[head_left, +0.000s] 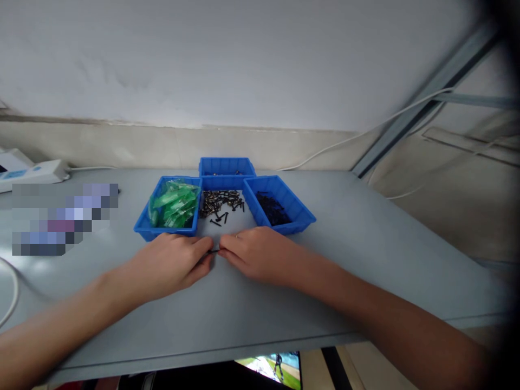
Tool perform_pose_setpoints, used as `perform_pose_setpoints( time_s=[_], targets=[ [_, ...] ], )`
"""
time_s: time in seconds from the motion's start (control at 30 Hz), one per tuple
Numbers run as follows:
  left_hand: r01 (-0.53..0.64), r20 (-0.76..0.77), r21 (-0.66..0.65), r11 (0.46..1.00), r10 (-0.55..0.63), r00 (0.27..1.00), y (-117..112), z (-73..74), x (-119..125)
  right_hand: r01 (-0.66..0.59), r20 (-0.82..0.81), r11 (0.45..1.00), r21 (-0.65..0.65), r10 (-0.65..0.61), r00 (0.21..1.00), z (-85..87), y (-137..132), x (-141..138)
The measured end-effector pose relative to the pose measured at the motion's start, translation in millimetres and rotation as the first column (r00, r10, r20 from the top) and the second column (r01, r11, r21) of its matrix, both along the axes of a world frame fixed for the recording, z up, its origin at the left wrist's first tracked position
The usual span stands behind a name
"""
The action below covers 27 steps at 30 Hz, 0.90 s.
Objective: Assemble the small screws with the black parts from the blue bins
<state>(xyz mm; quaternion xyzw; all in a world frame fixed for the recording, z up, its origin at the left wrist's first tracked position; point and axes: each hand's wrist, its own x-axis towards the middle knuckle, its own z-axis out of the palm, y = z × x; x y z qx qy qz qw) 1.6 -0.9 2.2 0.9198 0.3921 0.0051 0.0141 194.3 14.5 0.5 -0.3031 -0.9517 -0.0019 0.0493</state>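
In front of the blue bins, my left hand [176, 262] pinches one end of a thin dark screw [215, 251] between thumb and fingers. My right hand [264, 254] has its fingertips closed at the other end, so the two hands nearly meet over the table. Most of the screw is hidden by the fingers. Just beyond them lies a loose pile of dark and brassy screws [221, 201]. The left blue bin [148, 234] contains green plastic bags [179, 203]. Dark screws [273, 208] fill part of the right blue bin [300, 210].
A third blue bin [227, 167] stands behind the pile, near the wall. White equipment [49, 171] sits at far left, with a blurred-out object [67, 219] before it. A metal frame post [400, 130] rises at right. A lit screen [280, 368] shows below the table edge.
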Motion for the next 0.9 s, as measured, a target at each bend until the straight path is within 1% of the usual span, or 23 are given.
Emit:
perform_pose_setpoints(
  time_s=[0.13,0.3,0.47,0.57,0.77,0.9],
  targets=[
    [-0.002,0.011,0.015,1.0,0.002,1.0,0.1,1.1,0.2,-0.008,-0.017,0.999,-0.033,0.008,1.0,1.0,0.5,-0.2],
    [0.026,0.067,0.041,0.999,-0.028,0.997,-0.7,0.6,0.1,0.011,-0.006,0.997,-0.07,-0.011,1.0,2.5,1.2,-0.7],
    [0.093,0.154,0.061,0.994,-0.102,0.983,-2.6,0.5,0.1,0.005,-0.001,0.993,-0.121,-0.005,1.0,3.6,0.8,-0.5],
    [0.15,0.188,0.06,0.987,-0.159,0.969,-2.3,0.2,-0.5,0.003,-0.004,0.992,-0.125,-0.004,1.0,2.8,1.1,0.2],
    [0.229,0.212,0.091,0.969,-0.243,0.946,-0.9,0.1,-0.8,-0.019,-0.021,0.993,-0.12,0.016,1.0,0.6,2.2,0.4],
    [0.26,0.215,0.091,0.961,-0.273,0.938,-1.1,0.7,-0.8,-0.033,-0.026,0.991,-0.133,0.03,0.999,0.3,2.9,0.1]
  ],
)
